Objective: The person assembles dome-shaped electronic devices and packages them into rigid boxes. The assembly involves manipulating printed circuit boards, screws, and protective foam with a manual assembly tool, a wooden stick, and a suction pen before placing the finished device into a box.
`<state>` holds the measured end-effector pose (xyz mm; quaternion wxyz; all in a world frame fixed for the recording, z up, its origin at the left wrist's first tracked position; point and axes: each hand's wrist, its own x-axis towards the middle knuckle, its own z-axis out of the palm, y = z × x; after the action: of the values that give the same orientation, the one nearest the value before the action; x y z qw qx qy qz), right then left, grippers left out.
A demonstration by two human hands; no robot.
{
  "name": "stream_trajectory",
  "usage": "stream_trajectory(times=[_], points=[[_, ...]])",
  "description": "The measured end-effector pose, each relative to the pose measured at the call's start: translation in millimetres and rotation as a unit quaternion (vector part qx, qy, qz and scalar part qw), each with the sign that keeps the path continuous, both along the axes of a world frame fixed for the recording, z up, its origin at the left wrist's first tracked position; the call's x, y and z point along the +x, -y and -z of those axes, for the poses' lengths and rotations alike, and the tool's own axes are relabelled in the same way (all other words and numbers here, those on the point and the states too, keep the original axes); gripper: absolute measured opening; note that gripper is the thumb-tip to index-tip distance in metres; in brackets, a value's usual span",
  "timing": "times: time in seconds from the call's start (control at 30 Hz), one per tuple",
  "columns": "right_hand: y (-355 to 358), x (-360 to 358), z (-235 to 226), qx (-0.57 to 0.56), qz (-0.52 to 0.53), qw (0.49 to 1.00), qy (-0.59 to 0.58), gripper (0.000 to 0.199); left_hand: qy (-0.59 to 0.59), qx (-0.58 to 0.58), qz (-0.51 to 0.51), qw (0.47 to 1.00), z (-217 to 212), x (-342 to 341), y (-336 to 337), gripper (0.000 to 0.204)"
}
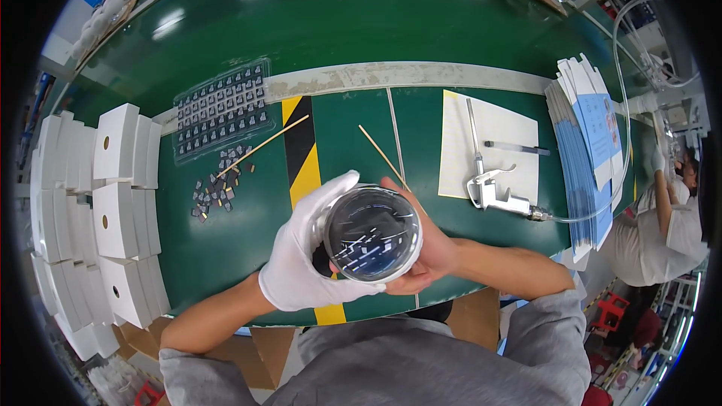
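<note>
A round object [374,234] with a glossy, clear-looking dark face is held up over the near edge of the green table. Bright streaks of light reflect in it, so what lies inside is hard to make out. My left hand [292,259], in a white glove, wraps its left side with the thumb up along the rim. My bare right hand [434,252] grips the opposite side, its fingers partly hidden beneath. Just beyond the right hand lies a thin wooden stick [380,152]. Another wooden stick [265,146] rests farther left, its lower end among small dark chips [213,197].
At left stand stacked white boxes [116,218]; near them is a clear tray [222,109] of small dark parts. On the right, an air blow gun [496,199] and pen [515,148] lie on paper [456,135], beside folded blue-white cartons [575,173]. A co-worker [647,240] sits far right.
</note>
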<state>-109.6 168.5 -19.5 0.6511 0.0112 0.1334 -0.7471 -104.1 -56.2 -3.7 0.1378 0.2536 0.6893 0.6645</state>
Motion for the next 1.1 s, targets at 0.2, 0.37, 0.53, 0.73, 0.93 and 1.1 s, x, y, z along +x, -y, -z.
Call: stream_trajectory(times=[0.2, 0.37, 0.53, 0.73, 0.93, 1.1], points=[[19, 5, -14, 0.149, 0.13, 0.975, -0.105, 0.097, -0.039, 0.047, -0.052, 0.997, 12, 5, -10, 0.121], [11, 4, -10, 0.145, 0.154, 0.963, -0.164, 0.076, -0.07, 0.068, -0.069, 0.993, 6, 0, -9, 0.112], [0, 7, -1, 0.083, 0.155, 0.962, -0.209, 0.077, -0.24, -0.011, -0.04, 0.97, -3, -11, -4, 0.107], [-27, 17, 17, 0.145, 0.156, 0.942, -0.261, 0.087, -0.337, -0.024, 0.021, 0.941, -21, -18, -9, 0.039], [-30, 18, 27, 0.194, 0.254, 0.88, -0.35, 0.087, -0.426, -0.008, -0.076, 0.902, -34, 2, -5, 0.034], [-54, -1, 26, 0.252, 0.099, 0.81, -0.521, 0.076, -0.17, 0.176, -0.219, 0.945, -48, 89, 21, 0.049]])
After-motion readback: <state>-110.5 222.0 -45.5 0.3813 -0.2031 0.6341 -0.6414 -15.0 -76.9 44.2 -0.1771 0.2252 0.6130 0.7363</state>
